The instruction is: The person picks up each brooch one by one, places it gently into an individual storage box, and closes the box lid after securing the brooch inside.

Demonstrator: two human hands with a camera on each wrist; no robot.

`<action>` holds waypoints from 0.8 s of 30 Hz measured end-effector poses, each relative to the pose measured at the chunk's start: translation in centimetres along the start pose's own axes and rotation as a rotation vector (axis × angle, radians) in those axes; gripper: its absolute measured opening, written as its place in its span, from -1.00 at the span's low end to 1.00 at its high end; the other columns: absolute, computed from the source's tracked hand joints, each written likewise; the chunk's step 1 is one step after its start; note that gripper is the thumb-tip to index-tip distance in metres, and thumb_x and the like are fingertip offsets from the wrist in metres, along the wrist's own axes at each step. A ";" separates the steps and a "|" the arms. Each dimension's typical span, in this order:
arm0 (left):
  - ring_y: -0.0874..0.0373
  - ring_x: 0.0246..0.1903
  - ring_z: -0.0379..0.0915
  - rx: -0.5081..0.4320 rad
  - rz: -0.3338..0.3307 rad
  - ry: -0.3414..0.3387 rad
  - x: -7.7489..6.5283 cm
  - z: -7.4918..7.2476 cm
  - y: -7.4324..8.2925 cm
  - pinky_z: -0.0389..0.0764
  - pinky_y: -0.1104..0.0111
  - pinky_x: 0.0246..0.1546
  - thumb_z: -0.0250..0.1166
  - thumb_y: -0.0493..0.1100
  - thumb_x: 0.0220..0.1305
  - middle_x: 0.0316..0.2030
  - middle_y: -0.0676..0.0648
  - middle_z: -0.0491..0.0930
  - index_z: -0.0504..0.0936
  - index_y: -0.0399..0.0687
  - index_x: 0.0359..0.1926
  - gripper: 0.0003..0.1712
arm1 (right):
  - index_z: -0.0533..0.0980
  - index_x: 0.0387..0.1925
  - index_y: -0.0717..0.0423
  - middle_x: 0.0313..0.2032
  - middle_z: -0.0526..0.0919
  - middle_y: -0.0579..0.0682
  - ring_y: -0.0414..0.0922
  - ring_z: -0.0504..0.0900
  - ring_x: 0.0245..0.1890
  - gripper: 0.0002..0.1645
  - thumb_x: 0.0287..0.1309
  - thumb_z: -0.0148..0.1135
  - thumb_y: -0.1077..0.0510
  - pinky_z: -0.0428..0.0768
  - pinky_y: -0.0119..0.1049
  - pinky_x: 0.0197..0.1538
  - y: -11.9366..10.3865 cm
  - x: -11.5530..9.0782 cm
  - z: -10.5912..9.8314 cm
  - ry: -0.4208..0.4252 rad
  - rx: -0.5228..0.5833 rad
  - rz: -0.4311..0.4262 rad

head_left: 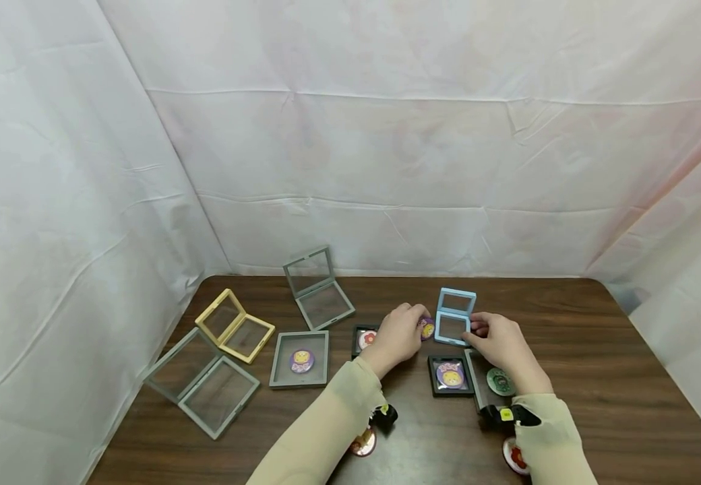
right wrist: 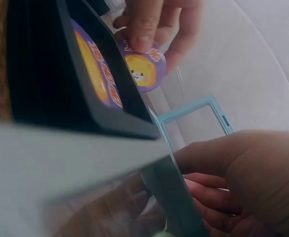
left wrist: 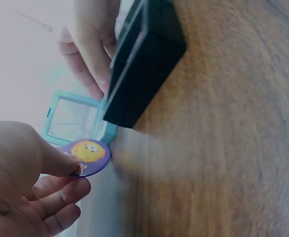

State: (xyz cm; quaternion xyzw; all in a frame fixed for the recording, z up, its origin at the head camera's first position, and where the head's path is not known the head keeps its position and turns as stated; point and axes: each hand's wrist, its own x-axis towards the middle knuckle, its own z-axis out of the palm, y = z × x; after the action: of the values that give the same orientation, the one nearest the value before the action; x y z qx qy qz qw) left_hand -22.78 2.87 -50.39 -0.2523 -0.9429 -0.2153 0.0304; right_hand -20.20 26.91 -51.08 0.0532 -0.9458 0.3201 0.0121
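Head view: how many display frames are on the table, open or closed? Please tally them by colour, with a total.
Grey frames: 4
Black frames: 2
Yellow frame: 1
Light blue frame: 1
Total: 8 (one grey and one black are partly hidden)

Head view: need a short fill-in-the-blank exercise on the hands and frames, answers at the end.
1. The left hand pinches a round badge whose background colour is ____.
2. The right hand is at the hinged frame coloured light ____.
3. The yellow frame stands ____, not shut.

Missing words: purple; blue; open.
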 end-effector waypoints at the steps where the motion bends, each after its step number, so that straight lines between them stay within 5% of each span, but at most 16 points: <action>1: 0.13 -0.10 0.66 -0.021 -0.006 0.009 -0.1 -0.1 -0.1 0.69 0.29 -0.02 0.32 -0.24 0.58 -0.06 -0.04 0.72 0.75 0.00 0.12 -0.79 | 0.65 0.15 0.45 -0.10 0.80 0.18 0.10 0.77 -0.10 -0.48 0.35 0.52 0.13 0.72 0.14 0.02 -0.1 0.0 0.1 -0.006 0.000 -0.005; 8: 0.13 -0.15 0.64 -0.123 -0.014 0.081 -0.2 -0.8 -0.9 0.68 0.28 -0.11 0.35 -0.28 0.55 -0.13 -0.04 0.72 0.80 -0.02 0.02 -0.84 | 0.67 0.12 0.44 -0.14 0.79 0.12 0.04 0.76 -0.15 -0.51 0.32 0.53 0.15 0.73 0.12 -0.01 -1.2 0.2 1.0 -0.017 0.004 -0.040; 24: 0.16 -0.12 0.65 -0.148 -0.045 0.032 -0.1 -1.0 -1.8 0.67 0.35 -0.08 0.32 -0.25 0.58 -0.11 -0.01 0.71 0.75 -0.06 0.09 -0.83 | 0.68 0.12 0.40 -0.15 0.80 0.08 0.02 0.77 -0.15 -0.51 0.30 0.55 0.14 0.74 0.09 0.00 -2.0 0.6 2.0 -0.036 -0.002 -0.104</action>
State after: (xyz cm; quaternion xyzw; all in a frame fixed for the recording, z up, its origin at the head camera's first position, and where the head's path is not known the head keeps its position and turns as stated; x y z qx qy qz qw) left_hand -23.58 0.99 -50.16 -0.2292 -0.9293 -0.2889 0.0218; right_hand -20.57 24.10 -51.46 0.1077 -0.9422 0.3170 0.0119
